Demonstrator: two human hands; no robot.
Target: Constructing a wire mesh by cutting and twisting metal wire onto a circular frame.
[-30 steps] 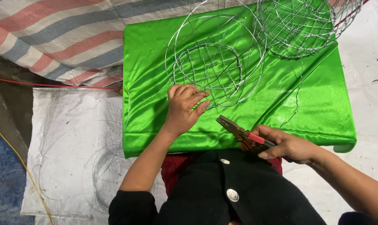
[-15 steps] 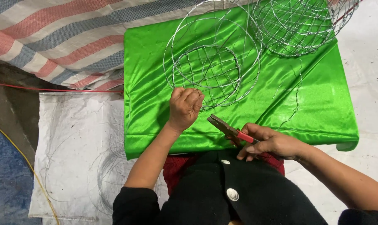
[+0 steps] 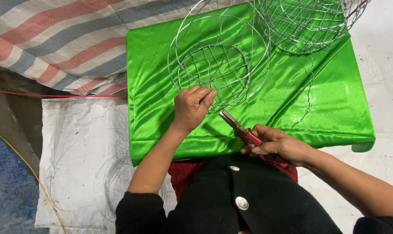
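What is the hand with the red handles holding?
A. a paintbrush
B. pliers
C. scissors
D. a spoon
B: the right hand grips red-handled pliers, their metal tip pointing toward the wire basket frame that the left hand pinches on the green cloth.

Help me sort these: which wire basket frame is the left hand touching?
The nearer wire frame in the cloth's middle; the left hand pinches its rim. The denser basket sits untouched at the far corner.

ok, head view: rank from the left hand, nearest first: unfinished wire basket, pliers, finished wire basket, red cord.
1. unfinished wire basket: left hand grips its near rim.
2. pliers: just right, in the right hand.
3. red cord: far left, on the floor.
4. finished wire basket: top right.
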